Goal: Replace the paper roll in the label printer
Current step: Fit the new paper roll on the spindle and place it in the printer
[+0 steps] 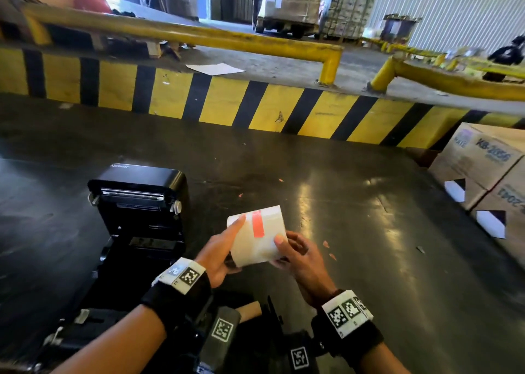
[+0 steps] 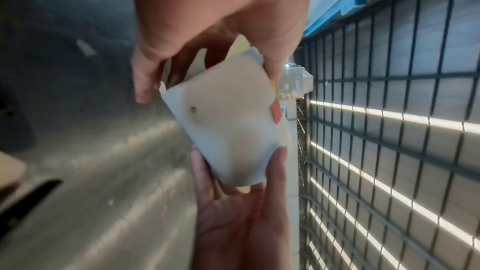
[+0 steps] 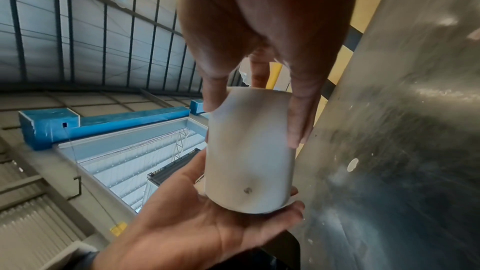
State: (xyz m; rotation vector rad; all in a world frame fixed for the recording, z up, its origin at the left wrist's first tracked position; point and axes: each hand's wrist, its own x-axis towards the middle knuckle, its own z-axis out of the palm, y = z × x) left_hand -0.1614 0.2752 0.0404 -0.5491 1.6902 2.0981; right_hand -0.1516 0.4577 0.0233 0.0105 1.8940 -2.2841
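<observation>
A white paper roll [image 1: 257,236] with a red sticker [image 1: 258,224] hangs above the dark floor, held between both hands. My left hand [image 1: 227,246] cups its left end, thumb lying along the top. My right hand [image 1: 292,248] pinches the right end, thumb on the front. The left wrist view shows the roll [image 2: 226,126] and its sticker [image 2: 276,111] edge. In the right wrist view the roll [image 3: 249,151] rests on the left palm [image 3: 207,229]. The black label printer [image 1: 139,203] stands to the left of the roll, lid raised, and its paper bay is mostly hidden.
A brown cardboard core [image 1: 251,309] lies near my wrists. Cardboard boxes [image 1: 480,169] stand at the right. A yellow-and-black striped kerb [image 1: 255,103] with yellow rails [image 1: 199,37] runs across behind. The dark glossy floor [image 1: 355,203] spreads to the right of the printer.
</observation>
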